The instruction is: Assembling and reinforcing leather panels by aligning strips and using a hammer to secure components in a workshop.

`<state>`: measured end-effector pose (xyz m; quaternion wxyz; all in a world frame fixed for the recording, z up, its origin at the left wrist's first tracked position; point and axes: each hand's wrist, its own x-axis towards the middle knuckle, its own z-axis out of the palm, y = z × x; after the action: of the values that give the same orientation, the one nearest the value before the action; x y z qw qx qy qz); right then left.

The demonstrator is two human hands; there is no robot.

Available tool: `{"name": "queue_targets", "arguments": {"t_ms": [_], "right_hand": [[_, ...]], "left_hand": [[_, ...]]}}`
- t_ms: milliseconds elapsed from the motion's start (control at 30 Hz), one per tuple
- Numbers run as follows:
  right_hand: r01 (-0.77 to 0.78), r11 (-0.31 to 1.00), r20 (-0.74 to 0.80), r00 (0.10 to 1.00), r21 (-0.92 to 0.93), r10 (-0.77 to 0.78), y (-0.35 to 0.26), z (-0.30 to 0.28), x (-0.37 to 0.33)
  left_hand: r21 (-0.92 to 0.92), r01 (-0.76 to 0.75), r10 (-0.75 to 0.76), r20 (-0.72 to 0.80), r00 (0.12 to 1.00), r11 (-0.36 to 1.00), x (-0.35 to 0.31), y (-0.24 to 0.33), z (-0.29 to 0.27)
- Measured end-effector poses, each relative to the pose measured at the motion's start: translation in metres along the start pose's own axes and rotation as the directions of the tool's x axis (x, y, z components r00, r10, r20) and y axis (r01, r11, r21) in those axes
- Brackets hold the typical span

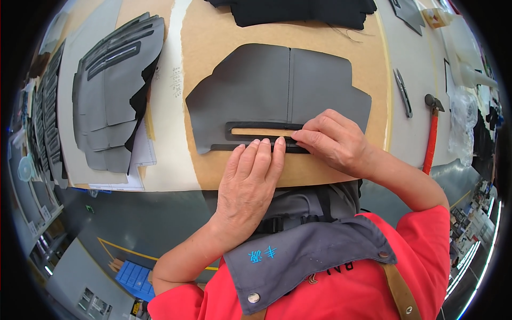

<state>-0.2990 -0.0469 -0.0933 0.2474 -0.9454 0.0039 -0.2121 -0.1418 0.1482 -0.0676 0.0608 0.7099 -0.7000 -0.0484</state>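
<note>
A grey leather-like panel (250, 80) with a vertical seam lies on the table in front of me. Near its lower edge runs a long narrow slot framed by a black strip (256, 126), and tan table covering shows through it. My left hand (248, 184) rests flat on the panel just below the slot, fingers stretched out side by side. At the slot's right end, the thumb and fingers of my right hand (333, 144) pinch the black strip. The fingers partly hide that end and the panel's lower right edge.
Stacked grey panels (114, 101) with similar slots lie at left. Black fabric pieces (304, 13) sit at the far edge. On the right are a utility knife (404, 93), a red-handled hammer (432, 133) and clear plastic wrap (462, 125). The table's near edge (176, 190) runs before my body.
</note>
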Motion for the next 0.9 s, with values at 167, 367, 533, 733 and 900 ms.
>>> {"name": "queue_targets", "arguments": {"t_ms": [167, 367, 533, 733, 900], "right_hand": [[0.011, 1.0, 0.013, 1.0, 0.027, -0.011, 0.0, -0.002, -0.001], [0.111, 0.991, -0.007, 0.994, -0.071, -0.112, -0.002, -0.001, -0.003], [0.132, 0.986, -0.013, 0.991, -0.098, -0.134, -0.001, 0.0, -0.004], [0.138, 0.985, -0.022, 0.99, -0.1, -0.141, -0.002, 0.0, -0.004], [0.057, 0.998, -0.014, 0.998, -0.024, -0.057, -0.001, 0.001, -0.008]], "left_hand": [[0.014, -0.019, 0.019, -0.017, 1.0, 1.0, -0.001, -0.002, 0.0], [-0.105, 0.006, -0.009, -0.027, 1.0, 0.994, 0.0, -0.004, -0.002], [-0.153, 0.027, -0.027, -0.002, 1.0, 0.988, 0.003, -0.003, -0.006], [-0.221, 0.048, -0.051, -0.007, 0.999, 0.974, 0.002, -0.005, -0.007], [-0.195, 0.047, -0.046, 0.012, 0.999, 0.98, 0.003, -0.003, -0.01]]}}
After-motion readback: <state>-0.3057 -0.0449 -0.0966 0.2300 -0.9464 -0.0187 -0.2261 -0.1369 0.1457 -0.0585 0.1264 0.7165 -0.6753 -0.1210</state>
